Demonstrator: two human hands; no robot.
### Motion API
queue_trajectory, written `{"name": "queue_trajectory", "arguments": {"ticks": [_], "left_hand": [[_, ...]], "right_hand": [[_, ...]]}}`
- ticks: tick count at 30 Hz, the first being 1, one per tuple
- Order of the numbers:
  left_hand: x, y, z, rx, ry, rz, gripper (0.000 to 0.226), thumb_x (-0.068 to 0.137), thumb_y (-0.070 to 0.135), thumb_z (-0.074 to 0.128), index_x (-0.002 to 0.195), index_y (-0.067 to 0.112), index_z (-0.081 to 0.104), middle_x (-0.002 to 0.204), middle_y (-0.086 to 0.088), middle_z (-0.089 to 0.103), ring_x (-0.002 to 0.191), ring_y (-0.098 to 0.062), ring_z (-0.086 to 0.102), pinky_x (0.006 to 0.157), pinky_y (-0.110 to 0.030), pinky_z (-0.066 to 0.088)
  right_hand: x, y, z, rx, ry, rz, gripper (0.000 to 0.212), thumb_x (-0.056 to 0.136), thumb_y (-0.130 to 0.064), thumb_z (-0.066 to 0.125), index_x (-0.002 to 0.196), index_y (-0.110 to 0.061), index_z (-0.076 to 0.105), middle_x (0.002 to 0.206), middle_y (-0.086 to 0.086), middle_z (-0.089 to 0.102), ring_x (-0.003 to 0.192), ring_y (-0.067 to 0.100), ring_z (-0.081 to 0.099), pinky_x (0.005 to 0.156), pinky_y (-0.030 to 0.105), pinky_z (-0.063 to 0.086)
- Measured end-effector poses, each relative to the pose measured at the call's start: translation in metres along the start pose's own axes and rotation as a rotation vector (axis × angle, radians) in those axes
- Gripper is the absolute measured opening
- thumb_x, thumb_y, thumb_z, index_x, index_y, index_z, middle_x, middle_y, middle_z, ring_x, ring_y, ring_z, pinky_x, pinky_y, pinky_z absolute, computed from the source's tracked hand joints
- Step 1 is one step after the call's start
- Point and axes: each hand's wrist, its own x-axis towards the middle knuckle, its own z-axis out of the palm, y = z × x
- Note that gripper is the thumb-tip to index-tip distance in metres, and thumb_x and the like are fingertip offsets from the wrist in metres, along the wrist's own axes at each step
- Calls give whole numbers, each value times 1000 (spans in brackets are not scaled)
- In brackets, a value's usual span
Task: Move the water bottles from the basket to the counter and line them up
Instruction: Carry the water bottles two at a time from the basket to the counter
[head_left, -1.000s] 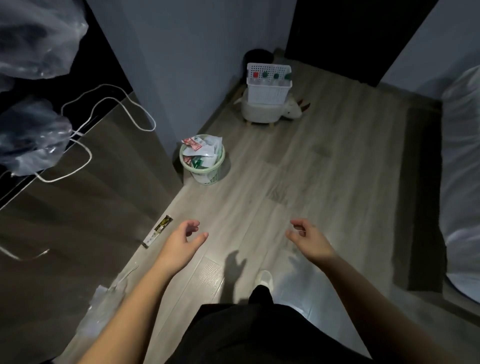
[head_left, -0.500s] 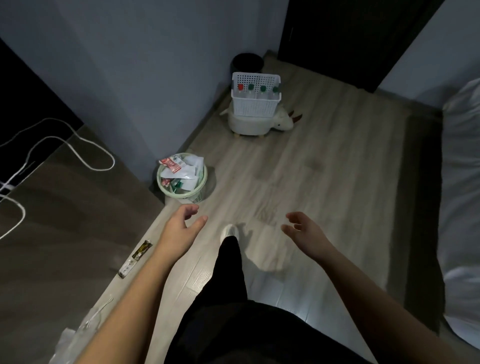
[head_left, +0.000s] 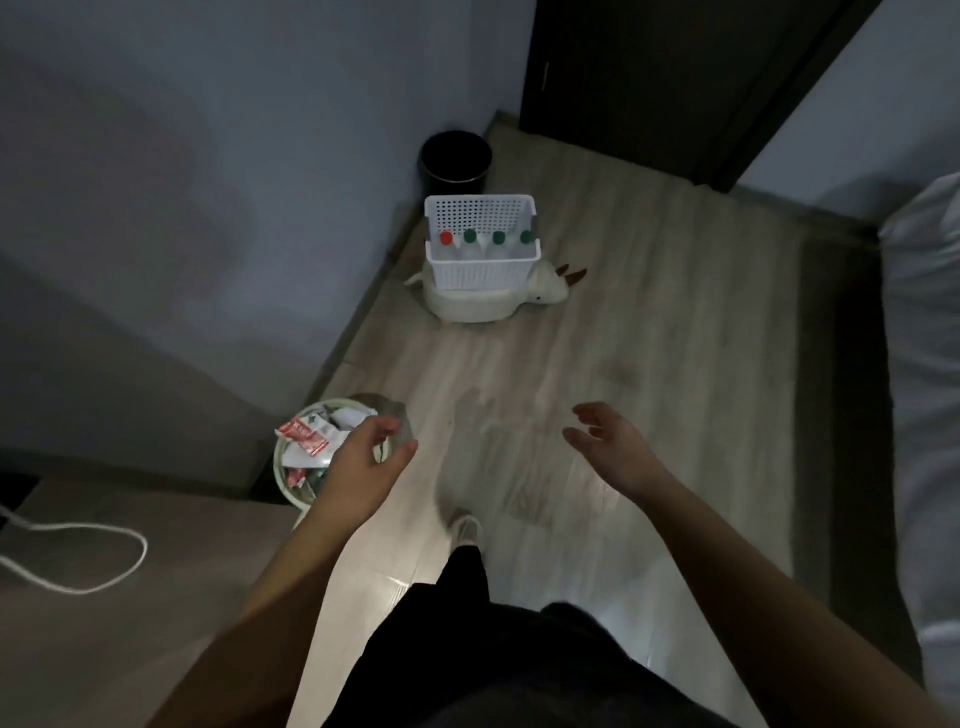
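A person's empty left hand (head_left: 363, 462) and right hand (head_left: 613, 447), fingers loosely curled around nothing, hang forward, apparently ready for a first pickup. Well beyond them, a white perforated plastic basket (head_left: 480, 270) atop a cream animal-shaped stool (head_left: 467, 309) holds four clear plastic water bottles (head_left: 470, 237) upright in a row, long axes vertical, caps pointing up. The brown wooden counter (head_left: 156, 649) lies at left.
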Motion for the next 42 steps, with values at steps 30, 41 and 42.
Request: {"name": "queue_trajectory", "arguments": {"ticks": [30,41,42], "left_hand": [[441,138,168,-64,4,-145,40,80,45,63,115,24,60,118,8,61,110,-10,57,97,-40,48],[612,36,290,-86,-10,4,54,89,25,59,139,16,44,138,8,49,130,-3,43,109,-21,35],[617,29,296,-83,-16,24,52,91,21,58,140,14,44,140,7,48,132,-3,42,111,-22,34]], "right_hand": [[514,-73,-96,-150,-297,12,51,92,-25,63,139,-17,44,137,4,53,123,18,51,92,19,35],[666,20,17,-44,-34,-119,61,89,-15,69,142,-19,40,139,-2,49,123,2,46,99,8,36],[670,24,21,-39,-8,-134,58,89,-13,68,141,-17,43,138,-1,51,123,5,48,101,11,37]]}}
